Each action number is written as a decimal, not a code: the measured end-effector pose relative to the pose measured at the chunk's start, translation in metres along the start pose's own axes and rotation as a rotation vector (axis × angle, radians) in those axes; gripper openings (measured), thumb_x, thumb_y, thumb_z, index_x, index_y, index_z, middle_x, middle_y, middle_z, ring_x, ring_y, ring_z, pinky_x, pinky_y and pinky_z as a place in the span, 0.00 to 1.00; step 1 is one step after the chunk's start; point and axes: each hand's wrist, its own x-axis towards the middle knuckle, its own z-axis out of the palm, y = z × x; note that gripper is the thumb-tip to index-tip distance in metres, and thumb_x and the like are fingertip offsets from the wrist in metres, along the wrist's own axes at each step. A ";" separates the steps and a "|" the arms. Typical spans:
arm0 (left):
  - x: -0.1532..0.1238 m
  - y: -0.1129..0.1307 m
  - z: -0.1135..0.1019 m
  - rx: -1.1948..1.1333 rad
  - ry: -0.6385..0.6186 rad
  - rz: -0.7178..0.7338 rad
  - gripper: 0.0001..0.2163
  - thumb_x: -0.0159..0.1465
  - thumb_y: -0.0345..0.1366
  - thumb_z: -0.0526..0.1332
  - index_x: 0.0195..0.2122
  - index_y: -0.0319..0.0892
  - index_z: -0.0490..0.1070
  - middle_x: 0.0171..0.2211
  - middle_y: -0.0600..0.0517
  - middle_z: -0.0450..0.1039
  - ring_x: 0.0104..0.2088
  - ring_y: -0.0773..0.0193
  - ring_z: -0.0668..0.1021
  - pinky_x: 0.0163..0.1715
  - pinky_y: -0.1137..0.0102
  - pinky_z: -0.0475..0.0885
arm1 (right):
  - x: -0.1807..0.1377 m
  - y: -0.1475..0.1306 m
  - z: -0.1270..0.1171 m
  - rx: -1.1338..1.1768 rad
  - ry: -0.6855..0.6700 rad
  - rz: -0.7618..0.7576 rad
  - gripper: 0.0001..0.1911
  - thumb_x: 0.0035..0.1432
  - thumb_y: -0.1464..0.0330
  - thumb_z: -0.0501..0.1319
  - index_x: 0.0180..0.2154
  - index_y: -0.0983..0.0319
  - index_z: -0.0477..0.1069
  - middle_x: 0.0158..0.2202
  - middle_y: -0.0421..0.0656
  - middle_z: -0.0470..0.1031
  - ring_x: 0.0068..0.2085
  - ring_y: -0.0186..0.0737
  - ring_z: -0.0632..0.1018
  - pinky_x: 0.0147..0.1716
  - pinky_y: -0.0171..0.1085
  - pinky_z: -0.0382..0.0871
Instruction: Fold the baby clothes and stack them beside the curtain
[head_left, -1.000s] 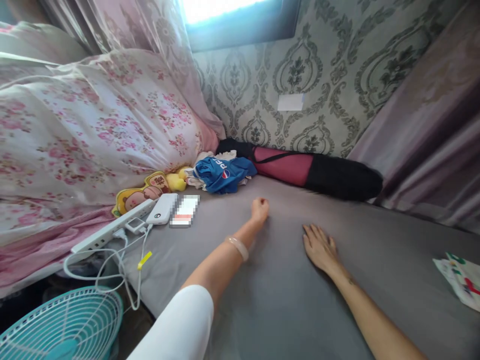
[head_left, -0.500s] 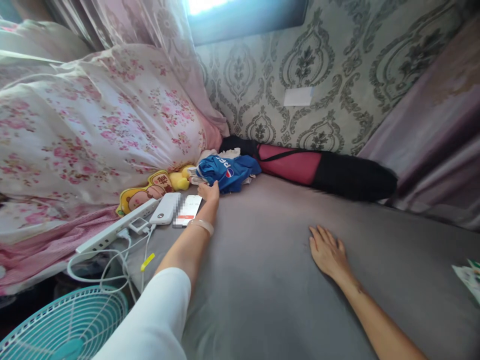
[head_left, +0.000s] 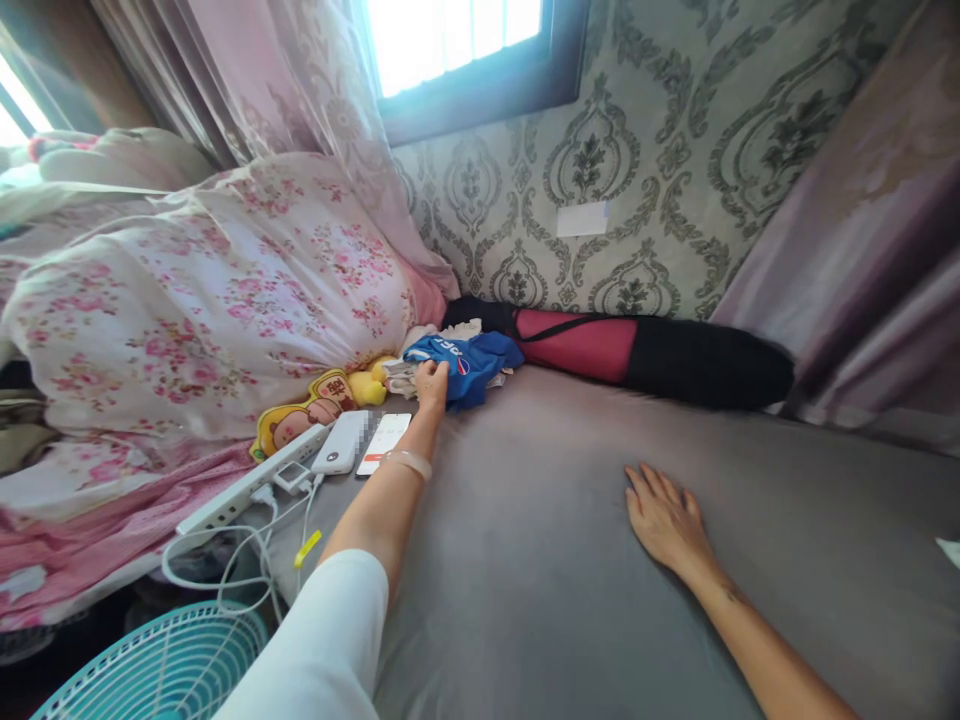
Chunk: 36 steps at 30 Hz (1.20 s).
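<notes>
Left hand (head_left: 433, 384) on blue cloth (head_left: 474, 360), grip can't tell, phone (head_left: 384, 444) and power bank (head_left: 341, 443) just beside wrist; right hand (head_left: 664, 516) spread flat on sheet (head_left: 540, 570)

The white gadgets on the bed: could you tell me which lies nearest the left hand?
The phone, just beside the left hand; power bank and power strip lie farther left.

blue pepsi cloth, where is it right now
In the head view the blue cloth lies left of centre at the far end of the bed, between the yellow plush toy and the red-and-black roll, with the left hand at its near edge.
</notes>
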 end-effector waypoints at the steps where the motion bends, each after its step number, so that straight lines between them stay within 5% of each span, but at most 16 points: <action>1: -0.002 0.011 0.001 -0.026 -0.025 0.044 0.13 0.53 0.36 0.55 0.17 0.43 0.51 0.23 0.56 0.58 0.31 0.67 0.68 0.36 0.74 0.66 | 0.000 0.000 0.000 0.008 0.001 -0.001 0.30 0.66 0.62 0.36 0.62 0.62 0.60 0.65 0.48 0.59 0.64 0.50 0.59 0.60 0.57 0.50; 5: -0.030 0.060 0.008 -0.187 -0.280 0.357 0.13 0.51 0.35 0.56 0.18 0.43 0.49 0.26 0.56 0.56 0.31 0.68 0.65 0.34 0.75 0.64 | -0.001 -0.003 -0.002 0.032 0.000 0.011 0.29 0.66 0.62 0.37 0.62 0.62 0.60 0.65 0.48 0.58 0.65 0.50 0.58 0.61 0.57 0.49; 9: -0.086 0.091 0.019 -0.269 -0.834 0.672 0.12 0.52 0.33 0.55 0.19 0.43 0.49 0.25 0.56 0.52 0.29 0.68 0.62 0.32 0.73 0.62 | -0.003 -0.007 -0.011 0.025 -0.006 0.018 0.28 0.66 0.64 0.37 0.62 0.62 0.60 0.65 0.48 0.58 0.65 0.49 0.58 0.61 0.55 0.49; 12: -0.137 0.089 0.029 -0.182 -1.187 0.786 0.11 0.52 0.32 0.55 0.19 0.43 0.49 0.25 0.56 0.55 0.29 0.67 0.63 0.33 0.72 0.63 | -0.004 -0.009 -0.018 0.046 -0.041 0.019 0.28 0.67 0.63 0.38 0.63 0.61 0.58 0.66 0.48 0.56 0.65 0.49 0.57 0.61 0.55 0.48; 15: -0.187 0.068 0.038 -0.011 -1.355 0.883 0.11 0.52 0.31 0.56 0.19 0.43 0.52 0.27 0.54 0.62 0.30 0.67 0.68 0.34 0.72 0.66 | -0.004 -0.010 -0.022 0.073 -0.089 0.031 0.27 0.67 0.62 0.39 0.64 0.60 0.57 0.66 0.48 0.55 0.66 0.49 0.55 0.61 0.56 0.46; 18: -0.225 0.043 0.040 0.186 -1.348 0.937 0.04 0.54 0.31 0.57 0.23 0.42 0.62 0.39 0.47 0.71 0.40 0.60 0.73 0.43 0.68 0.68 | -0.006 -0.010 -0.023 0.079 -0.096 0.042 0.26 0.68 0.62 0.39 0.63 0.59 0.57 0.67 0.47 0.55 0.66 0.48 0.55 0.62 0.55 0.46; 21: -0.248 0.026 0.037 0.283 -1.205 0.943 0.05 0.58 0.32 0.55 0.34 0.41 0.68 0.54 0.42 0.67 0.53 0.55 0.71 0.52 0.62 0.65 | -0.007 -0.008 -0.022 0.085 -0.088 0.037 0.26 0.68 0.62 0.39 0.63 0.58 0.57 0.67 0.47 0.55 0.66 0.48 0.55 0.62 0.55 0.46; 27: -0.261 0.014 0.035 0.283 -1.020 0.993 0.09 0.62 0.32 0.53 0.42 0.38 0.68 0.55 0.40 0.66 0.53 0.55 0.70 0.54 0.63 0.65 | 0.013 -0.005 -0.040 0.208 -0.161 0.064 0.24 0.66 0.64 0.46 0.59 0.63 0.64 0.62 0.49 0.64 0.60 0.49 0.66 0.58 0.47 0.57; 32: -0.262 0.013 0.034 0.303 -0.943 1.027 0.13 0.64 0.32 0.51 0.46 0.40 0.70 0.54 0.40 0.66 0.55 0.52 0.68 0.56 0.58 0.63 | 0.037 -0.049 -0.079 0.368 0.054 -0.134 0.19 0.66 0.65 0.48 0.49 0.62 0.73 0.50 0.47 0.74 0.51 0.44 0.72 0.53 0.39 0.62; 36: -0.266 0.005 0.037 0.411 -1.015 1.069 0.19 0.64 0.32 0.50 0.56 0.40 0.65 0.56 0.40 0.67 0.58 0.49 0.66 0.58 0.54 0.60 | 0.040 -0.100 -0.089 0.317 -0.113 -0.365 0.13 0.63 0.63 0.55 0.43 0.59 0.76 0.46 0.44 0.76 0.49 0.43 0.72 0.51 0.40 0.62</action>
